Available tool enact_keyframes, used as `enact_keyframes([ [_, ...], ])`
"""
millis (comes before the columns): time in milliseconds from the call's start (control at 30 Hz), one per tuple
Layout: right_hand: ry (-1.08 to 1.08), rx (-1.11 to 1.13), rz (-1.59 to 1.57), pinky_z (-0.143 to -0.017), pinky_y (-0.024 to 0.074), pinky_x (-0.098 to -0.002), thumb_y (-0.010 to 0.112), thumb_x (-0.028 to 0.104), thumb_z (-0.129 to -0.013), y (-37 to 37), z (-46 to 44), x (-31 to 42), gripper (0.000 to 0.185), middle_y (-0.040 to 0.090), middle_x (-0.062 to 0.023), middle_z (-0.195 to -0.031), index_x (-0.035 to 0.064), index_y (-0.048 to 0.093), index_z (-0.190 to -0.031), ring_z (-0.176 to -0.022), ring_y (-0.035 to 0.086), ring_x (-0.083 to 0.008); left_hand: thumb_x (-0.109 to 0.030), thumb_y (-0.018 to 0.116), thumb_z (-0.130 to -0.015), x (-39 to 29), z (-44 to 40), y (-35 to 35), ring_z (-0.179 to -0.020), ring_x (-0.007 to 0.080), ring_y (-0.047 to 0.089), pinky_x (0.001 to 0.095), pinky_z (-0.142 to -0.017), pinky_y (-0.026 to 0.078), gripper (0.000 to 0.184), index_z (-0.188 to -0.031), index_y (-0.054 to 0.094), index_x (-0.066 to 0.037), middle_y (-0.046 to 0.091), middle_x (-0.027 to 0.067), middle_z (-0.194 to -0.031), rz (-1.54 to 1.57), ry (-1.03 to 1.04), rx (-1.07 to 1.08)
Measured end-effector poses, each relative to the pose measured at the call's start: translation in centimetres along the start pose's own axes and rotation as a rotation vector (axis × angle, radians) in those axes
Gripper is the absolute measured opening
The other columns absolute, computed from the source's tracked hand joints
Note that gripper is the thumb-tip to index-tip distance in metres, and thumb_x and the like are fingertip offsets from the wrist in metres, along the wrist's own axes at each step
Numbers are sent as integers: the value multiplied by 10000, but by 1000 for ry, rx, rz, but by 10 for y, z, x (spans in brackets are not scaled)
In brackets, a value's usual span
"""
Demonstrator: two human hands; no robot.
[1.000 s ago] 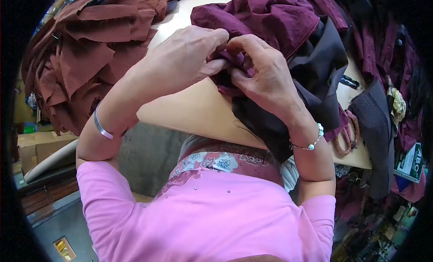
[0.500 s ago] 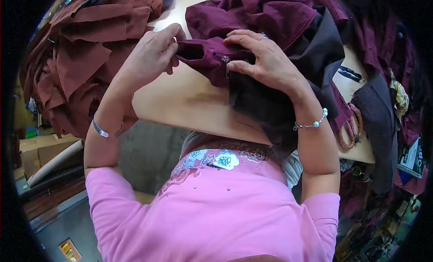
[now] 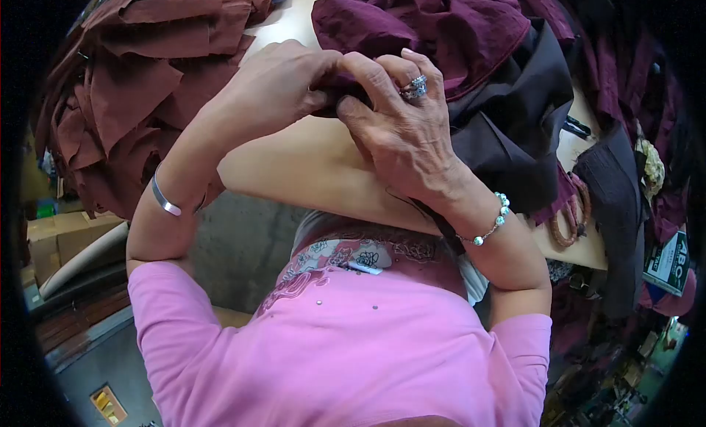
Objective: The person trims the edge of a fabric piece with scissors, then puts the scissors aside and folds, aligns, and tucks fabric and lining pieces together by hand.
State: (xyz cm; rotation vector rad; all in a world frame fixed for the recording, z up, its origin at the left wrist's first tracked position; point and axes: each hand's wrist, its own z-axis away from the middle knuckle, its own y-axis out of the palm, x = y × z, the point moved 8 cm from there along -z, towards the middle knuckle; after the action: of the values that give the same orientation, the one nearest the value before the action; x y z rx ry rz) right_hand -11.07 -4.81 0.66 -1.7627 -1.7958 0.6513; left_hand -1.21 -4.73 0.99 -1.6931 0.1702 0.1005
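Pale board forms the bench (image 3: 290,159), which carries the materials within reach of both arms. At left, overlapping pieces make up the brown cloth pile (image 3: 136,96); this position probably keeps them apart from the darker fabric. The maroon cloth (image 3: 448,30) is bunched at the far middle, its near left part held up in both hands; the bench presumably takes the weight of the rest. The black cloth (image 3: 515,126) lies against its near right side. A dark strip (image 3: 610,184) hangs over the right edge.

Left hand (image 3: 283,78): fingers closed on the maroon cloth, likely to anchor it. Right hand (image 3: 404,129): thumb and index finger bent around the same section with little gap, remaining fingers raised; the fingertips are partly hidden. Brown loops (image 3: 585,199) and a black tool (image 3: 576,127) rest at right, probably for reach by the right hand.

Count: bench, one; brown cloth pile, one, its pieces too overlapped to number; maroon cloth, one bunch; black cloth, one visible expanse; dark strip, one; hands, two; brown loops, apparently two; black tool, one.
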Motion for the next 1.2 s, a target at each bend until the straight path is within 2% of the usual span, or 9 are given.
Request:
enact_keyframes([
  [367,-130,18,-141,-980,280,-462,594,155,-615,-4,3,26,155,478,-16,-1149,108,599,-763,-946,484,-181,-77,544,-663,19,-1,11,-770,344,562,372,-645,428,320,-977,561,-16,592,179,-808,263,-56,74],
  [500,63,76,-257,-965,287,-453,675,211,-639,-8,-7,-12,547,449,-49,-1229,192,509,-1160,-1014,491,-213,40,426,-702,72,17,11,-615,120,549,227,-530,425,423,-1104,541,-26,603,69,-781,984,-333,-90],
  [600,195,267,180,-964,263,-497,707,213,-624,6,7,-59,583,415,-37,-1279,182,494,-1166,-1096,464,-237,66,397,-735,86,31,11,-594,29,513,168,-475,400,481,-1191,500,-50,582,3,-844,1145,-414,-90],
  [667,227,302,298,-962,274,-488,703,198,-629,12,14,-77,518,414,-40,-1278,160,526,-1114,-1093,466,-236,110,392,-712,91,37,18,-656,54,543,189,-539,430,535,-1207,494,-64,592,29,-906,1034,-362,23],
  [767,237,269,-77,-948,317,-426,699,173,-653,7,14,-79,378,479,-65,-1208,106,582,-1005,-1074,485,-242,135,425,-670,77,33,19,-1022,177,529,281,-954,343,547,-1187,497,-28,574,130,-1131,598,-242,156],
  [833,274,134,-378,-927,342,-396,701,194,-673,-12,3,-77,348,539,-81,-1121,89,589,-985,-1057,498,-252,160,392,-667,89,35,25,-1000,155,530,270,-936,365,528,-1159,515,11,581,123,-1103,738,-262,139],
  [967,419,-142,437,-788,431,-406,706,283,-657,-69,6,-125,373,560,-79,-1012,107,596,-967,-1050,476,-295,173,371,-673,119,46,41,-988,145,527,260,-931,373,471,-1103,536,73,579,110,-1075,1092,-384,130],
  [1133,813,85,-98,-796,445,-439,575,132,-713,-32,48,-195,321,601,-210,-930,33,574,-1018,-915,564,-362,144,393,-725,102,31,34,-952,142,542,255,-894,401,389,-1067,563,71,593,89,-1020,1019,-347,97],
  [1200,697,-228,-170,-702,472,-354,528,30,-755,-62,21,-150,229,610,-218,-822,-21,565,-975,-788,615,-335,126,412,-750,109,18,24,-936,138,548,248,-870,416,361,-1069,568,60,597,86,-1010,980,-320,-88],
])
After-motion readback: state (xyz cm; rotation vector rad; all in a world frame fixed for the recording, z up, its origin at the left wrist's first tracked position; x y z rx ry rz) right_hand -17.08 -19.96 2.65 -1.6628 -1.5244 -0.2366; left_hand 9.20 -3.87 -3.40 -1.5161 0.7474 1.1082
